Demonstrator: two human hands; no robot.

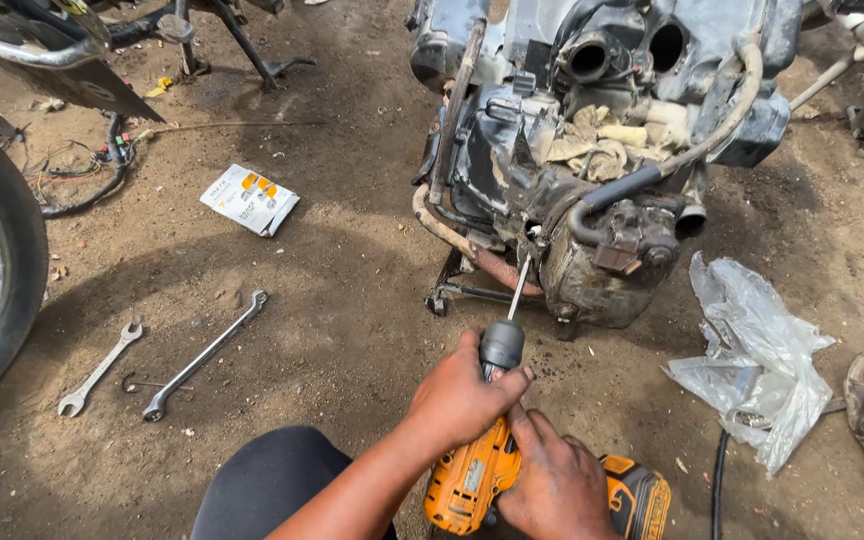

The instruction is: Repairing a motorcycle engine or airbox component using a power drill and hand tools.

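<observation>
Cordless drill [482, 470], orange-yellow body, black chuck: lying low in front of engine block [592, 170], long bit angling up toward block's lower casing.
Left hand [462, 395]: wrapping over chuck end, steadying and aiming bit.
Right hand [552, 485]: closing round grip, bearing tool's weight, trigger side.
Two spanners [202, 355] [100, 368]: lying on dirt ground left of block, within reach.
White packet [250, 199]: resting further left of block.
Clear plastic bag [752, 360]: crumpling right of block.
Rags [602, 140]: stuffing block's top opening, likely keeping dirt out.

At about ten o'clock from my hands, a flat rectangular white packet [250, 199] with orange patches lies on the dirt.
</observation>
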